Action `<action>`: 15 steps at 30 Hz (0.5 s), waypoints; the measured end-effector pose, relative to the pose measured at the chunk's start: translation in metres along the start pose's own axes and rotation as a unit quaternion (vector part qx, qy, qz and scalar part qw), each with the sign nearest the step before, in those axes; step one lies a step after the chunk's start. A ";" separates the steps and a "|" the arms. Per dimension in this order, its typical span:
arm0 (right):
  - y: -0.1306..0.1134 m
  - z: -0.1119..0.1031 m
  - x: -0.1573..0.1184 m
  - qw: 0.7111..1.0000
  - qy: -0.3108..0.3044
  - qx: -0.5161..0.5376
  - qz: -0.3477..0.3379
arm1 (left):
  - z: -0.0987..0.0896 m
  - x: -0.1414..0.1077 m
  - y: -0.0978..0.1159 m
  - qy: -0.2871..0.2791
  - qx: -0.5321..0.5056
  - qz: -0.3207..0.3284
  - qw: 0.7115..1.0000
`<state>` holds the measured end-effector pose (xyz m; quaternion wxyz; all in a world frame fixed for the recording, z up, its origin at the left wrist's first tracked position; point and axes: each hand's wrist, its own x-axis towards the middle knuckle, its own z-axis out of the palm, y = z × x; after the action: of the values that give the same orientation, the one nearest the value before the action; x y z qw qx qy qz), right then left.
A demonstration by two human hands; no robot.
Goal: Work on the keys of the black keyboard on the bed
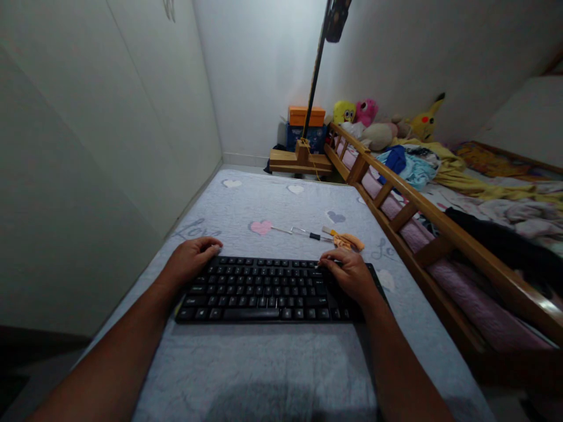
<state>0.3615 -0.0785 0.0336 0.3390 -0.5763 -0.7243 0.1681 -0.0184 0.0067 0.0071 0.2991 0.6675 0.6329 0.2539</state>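
A black keyboard [259, 290] lies flat on the light patterned cloth in front of me. My left hand [193, 258] is closed at its upper left corner, thumb and fingers against the edge. Over the right part of the keyboard is my right hand [347, 272], its thumb and fingertips pinched together near the top row; whatever is between them is too small to make out. Just beyond the keyboard lie a thin stick [281, 230], a wire tool with a black grip [314, 236] and a crumpled orange cloth [348, 241], a small yellow-and-tan piece beside it.
The cloth-covered surface [264, 363] has heart prints. Along its right side runs a wooden bed rail [396, 181], with bedding and plush toys [424, 124] behind it. At the far end stand a wooden base with a pole [301, 158] and stacked boxes [307, 116]. White cabinet doors [109, 117] flank the left.
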 end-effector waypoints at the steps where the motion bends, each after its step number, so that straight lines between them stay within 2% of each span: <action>1: 0.000 -0.001 0.000 1.000 0.000 -0.002 0.000 | 0.000 0.000 0.000 0.000 -0.001 0.001 1.000; 7: 0.002 -0.008 0.000 1.000 -0.002 -0.011 0.019 | 0.001 -0.001 0.000 -0.003 0.001 -0.001 1.000; 15: -0.001 0.000 0.000 1.000 -0.005 0.008 0.003 | 0.001 -0.001 0.001 -0.003 0.006 0.001 1.000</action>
<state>0.3611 -0.0790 0.0338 0.3393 -0.5754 -0.7227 0.1774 -0.0174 0.0057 0.0069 0.2966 0.6712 0.6325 0.2481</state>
